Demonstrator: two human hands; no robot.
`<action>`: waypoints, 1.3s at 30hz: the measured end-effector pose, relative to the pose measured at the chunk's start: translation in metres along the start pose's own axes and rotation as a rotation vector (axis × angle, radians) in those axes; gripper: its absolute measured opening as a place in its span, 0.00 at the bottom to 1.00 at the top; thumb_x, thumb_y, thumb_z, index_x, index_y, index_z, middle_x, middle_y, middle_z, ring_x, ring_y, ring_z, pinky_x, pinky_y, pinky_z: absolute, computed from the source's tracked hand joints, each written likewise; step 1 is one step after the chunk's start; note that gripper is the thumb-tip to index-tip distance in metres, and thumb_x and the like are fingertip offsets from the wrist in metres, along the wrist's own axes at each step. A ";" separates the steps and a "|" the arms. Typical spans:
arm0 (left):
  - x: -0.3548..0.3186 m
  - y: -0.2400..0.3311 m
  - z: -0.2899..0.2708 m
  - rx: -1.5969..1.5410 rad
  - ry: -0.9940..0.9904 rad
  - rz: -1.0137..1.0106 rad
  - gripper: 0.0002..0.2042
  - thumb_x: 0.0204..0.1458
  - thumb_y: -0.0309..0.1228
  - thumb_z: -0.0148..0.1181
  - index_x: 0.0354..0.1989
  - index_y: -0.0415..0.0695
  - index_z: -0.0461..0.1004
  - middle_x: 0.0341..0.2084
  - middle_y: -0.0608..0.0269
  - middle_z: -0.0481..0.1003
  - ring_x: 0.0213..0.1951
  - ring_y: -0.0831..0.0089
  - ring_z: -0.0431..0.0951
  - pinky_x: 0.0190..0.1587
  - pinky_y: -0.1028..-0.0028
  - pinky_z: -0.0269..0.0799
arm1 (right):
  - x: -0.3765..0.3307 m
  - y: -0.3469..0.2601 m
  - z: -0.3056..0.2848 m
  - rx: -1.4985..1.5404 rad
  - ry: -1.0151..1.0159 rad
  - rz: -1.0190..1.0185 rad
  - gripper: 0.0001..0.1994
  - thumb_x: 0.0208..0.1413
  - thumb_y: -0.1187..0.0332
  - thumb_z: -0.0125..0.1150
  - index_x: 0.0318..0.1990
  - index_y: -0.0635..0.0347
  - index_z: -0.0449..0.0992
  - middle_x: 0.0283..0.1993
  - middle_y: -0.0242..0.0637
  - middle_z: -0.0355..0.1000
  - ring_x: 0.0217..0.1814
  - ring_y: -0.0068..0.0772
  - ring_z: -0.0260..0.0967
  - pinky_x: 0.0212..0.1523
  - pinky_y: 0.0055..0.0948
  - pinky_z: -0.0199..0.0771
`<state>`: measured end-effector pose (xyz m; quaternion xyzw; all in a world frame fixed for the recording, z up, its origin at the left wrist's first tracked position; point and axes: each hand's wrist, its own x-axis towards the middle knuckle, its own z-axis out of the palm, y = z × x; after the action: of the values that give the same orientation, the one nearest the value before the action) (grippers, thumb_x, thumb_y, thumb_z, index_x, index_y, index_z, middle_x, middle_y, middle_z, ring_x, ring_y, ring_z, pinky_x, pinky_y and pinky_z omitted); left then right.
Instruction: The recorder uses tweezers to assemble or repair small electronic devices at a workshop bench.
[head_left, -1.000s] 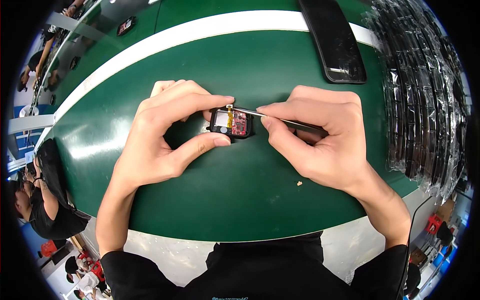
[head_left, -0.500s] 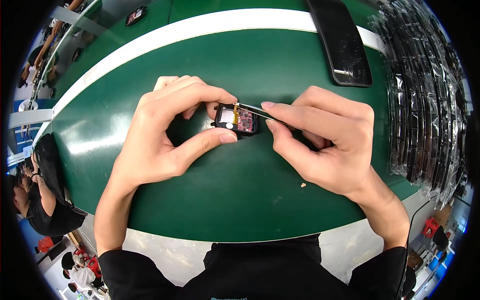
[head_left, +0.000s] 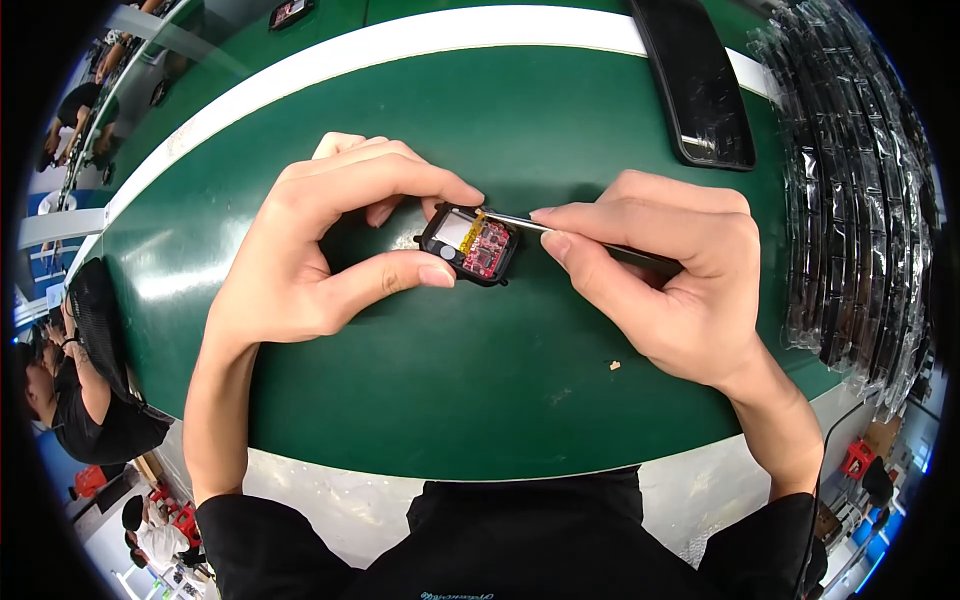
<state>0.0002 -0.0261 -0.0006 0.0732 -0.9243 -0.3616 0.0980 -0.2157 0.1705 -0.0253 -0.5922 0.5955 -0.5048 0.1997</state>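
Observation:
A small black square case point(head_left: 468, 245), open on top, shows a red circuit board and a white part inside. My left hand point(head_left: 320, 250) pinches it between thumb and forefinger on the green mat point(head_left: 420, 370). My right hand point(head_left: 670, 280) grips thin metal tweezers point(head_left: 515, 222), whose tip touches the case's upper right edge by a yellow strip.
A black phone-like slab point(head_left: 700, 85) lies at the back right across the white stripe point(head_left: 400, 45). A stack of clear plastic bags point(head_left: 860, 200) runs along the right side. A tiny crumb point(head_left: 615, 365) lies near my right wrist. Other people sit far left.
Both hands and the case have shifted slightly right and lower in view. The tweezers' tip stays at the case's upper edge.

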 end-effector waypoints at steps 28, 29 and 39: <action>0.003 0.004 0.001 0.045 -0.039 0.011 0.28 0.47 0.46 0.78 0.52 0.39 0.87 0.39 0.59 0.83 0.39 0.68 0.74 0.43 0.70 0.63 | 0.003 0.003 -0.003 -0.052 -0.060 -0.022 0.08 0.53 0.83 0.73 0.40 0.66 0.91 0.23 0.33 0.77 0.19 0.15 0.63 0.20 0.22 0.53; 0.004 0.004 0.002 0.041 -0.044 0.011 0.27 0.47 0.46 0.78 0.51 0.39 0.87 0.39 0.59 0.83 0.39 0.68 0.74 0.43 0.70 0.63 | 0.003 0.004 -0.003 -0.063 -0.064 -0.038 0.08 0.53 0.83 0.73 0.40 0.66 0.91 0.23 0.33 0.77 0.18 0.15 0.63 0.20 0.22 0.53; 0.004 0.005 0.004 0.090 -0.022 0.137 0.23 0.46 0.41 0.77 0.45 0.36 0.85 0.37 0.56 0.85 0.36 0.63 0.80 0.50 0.64 0.66 | 0.001 0.001 0.000 -0.070 -0.058 -0.030 0.08 0.52 0.83 0.72 0.40 0.67 0.91 0.23 0.32 0.76 0.18 0.14 0.62 0.20 0.21 0.52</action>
<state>-0.0048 -0.0206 0.0000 0.0100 -0.9434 -0.3129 0.1091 -0.2162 0.1695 -0.0260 -0.6220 0.5979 -0.4691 0.1885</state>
